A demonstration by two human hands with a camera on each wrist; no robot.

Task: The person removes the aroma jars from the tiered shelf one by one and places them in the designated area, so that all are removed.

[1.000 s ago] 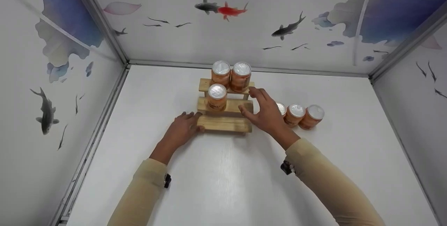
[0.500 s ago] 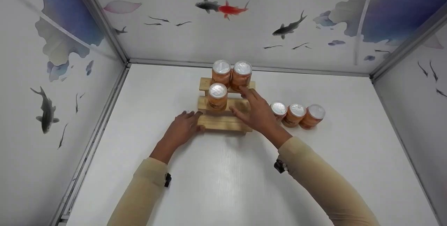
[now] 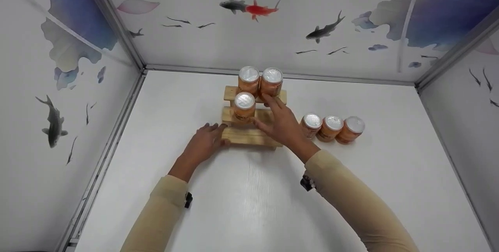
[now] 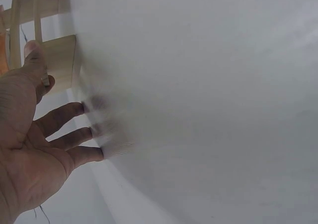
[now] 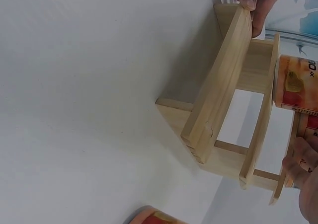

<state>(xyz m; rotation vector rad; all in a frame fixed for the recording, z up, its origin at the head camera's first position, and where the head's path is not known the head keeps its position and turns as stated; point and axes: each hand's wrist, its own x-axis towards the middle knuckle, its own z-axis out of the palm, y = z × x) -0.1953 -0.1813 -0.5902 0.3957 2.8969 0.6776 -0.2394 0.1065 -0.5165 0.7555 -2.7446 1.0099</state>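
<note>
Currently, the left hand (image 3: 204, 145) pinches the left end of the bottom shelf of the wooden stand (image 3: 251, 138). As the left wrist view shows, the thumb lies over the board and the index finger curls against it, while the other three fingers spread apart, their tips at the table (image 3: 241, 205).

The right hand (image 3: 286, 125) reaches over the stand's right side. Its fingertips touch the lower part of the rear right can (image 3: 271, 82), and its thumb, held well away from the fingers, is beside the front can (image 3: 244, 108); whether the thumb touches that can, I cannot tell. The hand is not wrapped around either one.

The stand sits on the table near the back wall (image 3: 265, 41), its three shelves rising toward the rear. The rear left can (image 3: 248, 80) and the rear right can stand upright, side by side, on the top shelf. The front can stands upright on the middle shelf, left of its centre.

To the right of the stand, three cans (image 3: 330, 129) stand upright in a close row on the table. All the cans have silvery tops and orange sides.

Tan sleeves (image 3: 351, 193) cover both arms. Painted fish, one of them red (image 3: 260, 10), decorate the pale walls.
</note>
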